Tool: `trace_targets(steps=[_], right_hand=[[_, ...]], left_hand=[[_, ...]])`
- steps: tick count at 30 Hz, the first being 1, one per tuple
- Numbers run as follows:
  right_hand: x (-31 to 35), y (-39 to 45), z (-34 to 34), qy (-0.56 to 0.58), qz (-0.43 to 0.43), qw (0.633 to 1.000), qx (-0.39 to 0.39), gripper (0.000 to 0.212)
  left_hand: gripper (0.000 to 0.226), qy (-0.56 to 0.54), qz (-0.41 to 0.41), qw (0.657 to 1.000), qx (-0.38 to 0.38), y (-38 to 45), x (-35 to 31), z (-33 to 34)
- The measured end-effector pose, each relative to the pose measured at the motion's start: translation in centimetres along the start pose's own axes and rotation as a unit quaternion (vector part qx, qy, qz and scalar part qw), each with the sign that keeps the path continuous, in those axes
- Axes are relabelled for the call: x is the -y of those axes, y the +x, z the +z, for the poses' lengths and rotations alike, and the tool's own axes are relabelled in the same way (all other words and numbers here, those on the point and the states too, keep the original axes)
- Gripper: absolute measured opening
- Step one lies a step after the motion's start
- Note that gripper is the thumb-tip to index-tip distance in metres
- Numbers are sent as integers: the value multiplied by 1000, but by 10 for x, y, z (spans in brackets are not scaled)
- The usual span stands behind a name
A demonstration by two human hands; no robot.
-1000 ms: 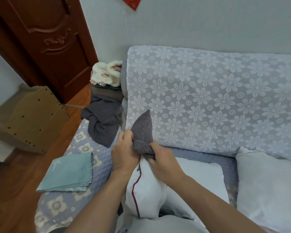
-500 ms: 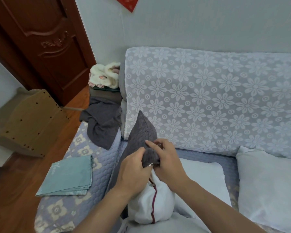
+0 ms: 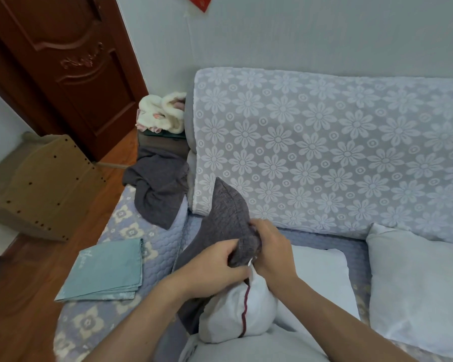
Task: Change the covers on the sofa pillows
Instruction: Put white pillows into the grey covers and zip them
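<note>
Judging by the grips, the old cover is coming off: the left hand (image 3: 215, 267) and right hand (image 3: 273, 250) both pinch the bunched edge of the grey knitted cover (image 3: 226, 212) atop a white pillow insert (image 3: 236, 312) with a maroon seam, held upright at the near middle. Next probably calls for pulling the stretchy knit clear, then fetching the smooth folded teal covers (image 3: 107, 273) at left on the quilted sofa seat (image 3: 157, 246)

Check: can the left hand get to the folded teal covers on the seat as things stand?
Probably yes, once freed. The left hand now grips the grey cover on the pillow. The teal covers lie in the open on its side, nothing between.
</note>
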State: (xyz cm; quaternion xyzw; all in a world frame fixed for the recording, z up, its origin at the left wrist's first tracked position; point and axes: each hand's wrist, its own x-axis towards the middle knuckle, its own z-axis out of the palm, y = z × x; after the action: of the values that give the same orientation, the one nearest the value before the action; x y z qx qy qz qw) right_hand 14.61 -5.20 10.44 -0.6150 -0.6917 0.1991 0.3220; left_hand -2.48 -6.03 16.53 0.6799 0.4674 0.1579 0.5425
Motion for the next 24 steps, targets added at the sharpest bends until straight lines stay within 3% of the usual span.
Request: trace_targets(steps=[2, 3, 4, 5, 6, 8, 10, 13, 15, 17, 19, 20, 22, 24], right_hand=[[-4, -3, -3, 28, -41, 999, 4, 40], [-4, -5, -3, 36, -52, 998, 14, 39], [-4, -7, -3, 38, -59, 997, 31, 40], [-2, -11, -2, 39, -68, 995, 57, 44], [0, -14, -1, 38, -84, 992, 90, 50], [7, -21, -1, 52, -110, 979, 164, 61], [13, -24, -12, 78, -76, 967, 229, 60], [16, -24, -46, 103, -25, 925, 365, 35], [22, -17, -63, 123, -32, 887, 443, 40], [23, -9, -64, 116, -24, 886, 448, 45], [21, -8, -53, 84, -17, 911, 404, 39], [18, -11, -46, 56, -25, 929, 365, 44], [15, -23, -41, 21, -53, 952, 301, 61], [14, -31, -46, -8, -94, 951, 293, 63]], left_hand=[[13, -85, -7, 994, -74, 6, 2, -20], [15, -118, -13, 979, -165, 14, 7, -33], [14, -112, -25, 961, -251, 25, 14, -47], [10, -92, -44, 951, -292, 34, 17, -58], [16, -89, -68, 951, -288, 44, 21, -65], [45, -189, -126, 947, -225, 58, 26, -69], [63, -260, -169, 931, -192, 62, 31, -68], [80, -185, -200, 952, -142, 58, 40, -66], [82, -161, -205, 958, -116, 57, 42, -64], [65, -182, -210, 955, -109, 60, 39, -65], [45, -185, -199, 959, -83, 59, 39, -70], [45, -172, -188, 964, -72, 57, 42, -73], [67, -128, -157, 977, -67, 51, 57, -79], [77, -61, -133, 987, -67, 40, 72, -84]])
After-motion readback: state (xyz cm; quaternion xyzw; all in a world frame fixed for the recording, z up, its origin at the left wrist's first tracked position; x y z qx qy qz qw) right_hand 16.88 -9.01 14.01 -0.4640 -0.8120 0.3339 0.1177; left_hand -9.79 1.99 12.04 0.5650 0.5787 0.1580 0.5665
